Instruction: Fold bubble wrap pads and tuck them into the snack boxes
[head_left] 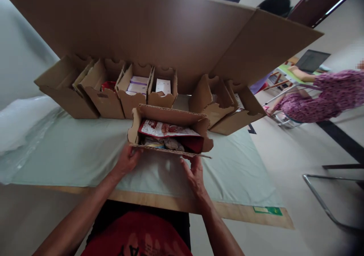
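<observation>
A cardboard bin (173, 113) sits crosswise in front of me, its open top facing up. Inside lie a red-and-white packet (167, 128) and some crumpled wrappers (170, 144). My left hand (128, 161) is at the bin's near left corner, with curled fingers partly hidden beneath its edge. At the near side, toward the right, my right hand (195, 175) holds the lower edge. Its thumb stands apart and its fingertips are partly covered by the bin.
Several cardboard bins (110, 103) stand in a row behind, some holding white boxes (163, 86). A tall cardboard panel (159, 32) rises behind them. Clear plastic wrap (25, 123) lies left on the green cloth (85, 153). A person (315, 97) sits at the right.
</observation>
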Demonstrator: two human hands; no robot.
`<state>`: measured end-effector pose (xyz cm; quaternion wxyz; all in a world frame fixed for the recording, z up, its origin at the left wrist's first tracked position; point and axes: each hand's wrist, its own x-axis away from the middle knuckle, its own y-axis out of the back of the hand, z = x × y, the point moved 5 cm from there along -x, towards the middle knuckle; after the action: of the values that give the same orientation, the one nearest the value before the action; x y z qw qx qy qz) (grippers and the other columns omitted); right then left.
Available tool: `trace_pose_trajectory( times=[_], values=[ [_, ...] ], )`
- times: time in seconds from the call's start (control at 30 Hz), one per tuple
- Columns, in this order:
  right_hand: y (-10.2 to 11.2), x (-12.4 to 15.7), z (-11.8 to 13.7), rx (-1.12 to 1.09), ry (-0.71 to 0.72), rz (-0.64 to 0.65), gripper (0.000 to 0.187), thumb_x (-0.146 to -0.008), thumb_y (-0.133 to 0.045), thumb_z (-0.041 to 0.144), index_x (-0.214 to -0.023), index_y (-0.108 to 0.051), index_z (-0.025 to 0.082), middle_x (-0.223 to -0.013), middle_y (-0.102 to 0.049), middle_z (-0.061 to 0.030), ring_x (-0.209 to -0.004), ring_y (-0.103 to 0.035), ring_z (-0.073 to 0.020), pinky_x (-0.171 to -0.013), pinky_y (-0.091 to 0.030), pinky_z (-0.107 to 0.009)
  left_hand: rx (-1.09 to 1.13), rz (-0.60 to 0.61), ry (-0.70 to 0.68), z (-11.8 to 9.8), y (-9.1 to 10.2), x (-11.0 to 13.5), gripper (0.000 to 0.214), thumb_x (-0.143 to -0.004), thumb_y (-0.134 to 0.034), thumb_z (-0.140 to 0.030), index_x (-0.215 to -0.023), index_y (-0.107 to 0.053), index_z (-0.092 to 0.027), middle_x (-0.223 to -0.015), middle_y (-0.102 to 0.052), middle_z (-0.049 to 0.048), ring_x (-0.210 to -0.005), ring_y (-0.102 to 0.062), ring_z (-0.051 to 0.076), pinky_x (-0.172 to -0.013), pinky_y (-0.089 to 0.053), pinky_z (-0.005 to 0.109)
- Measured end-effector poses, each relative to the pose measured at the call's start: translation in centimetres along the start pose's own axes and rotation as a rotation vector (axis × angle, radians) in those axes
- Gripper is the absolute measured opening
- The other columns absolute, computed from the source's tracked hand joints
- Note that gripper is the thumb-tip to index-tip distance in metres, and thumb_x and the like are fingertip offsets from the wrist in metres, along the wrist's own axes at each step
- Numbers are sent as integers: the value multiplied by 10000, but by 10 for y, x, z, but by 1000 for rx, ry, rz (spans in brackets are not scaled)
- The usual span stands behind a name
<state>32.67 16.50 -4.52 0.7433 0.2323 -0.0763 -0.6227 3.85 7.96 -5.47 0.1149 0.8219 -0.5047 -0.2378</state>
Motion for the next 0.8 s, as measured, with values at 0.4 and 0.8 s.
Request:
trace_pose_trajectory(
  times=[0.4, 0.8],
  values=[
    [1, -30, 5, -186, -151, 80, 581, -894, -597, 549, -1377, -464, 255, -1502, -526, -161, -1379, -533, -334, -1096, -485, -477, 93, -117, 85, -9, -17, -34, 633, -874, -540, -171, -1500, -461, -217, -1465, -601, 143, -1286, -630, 261, -1057, -559, 475],
    [14, -52, -1, -7, -179, -106, 838, -685, -711, 685, -1353, -603, 189, -1305, -667, -180, -1121, -677, -346, -911, -563, -503, -528, -414, 160, 16, 186, 48, 295, -875, -578, -238, -1136, -714, -265, -1297, -681, 108, -1256, -627, 320, -1121, -495, 533]
  ],
)
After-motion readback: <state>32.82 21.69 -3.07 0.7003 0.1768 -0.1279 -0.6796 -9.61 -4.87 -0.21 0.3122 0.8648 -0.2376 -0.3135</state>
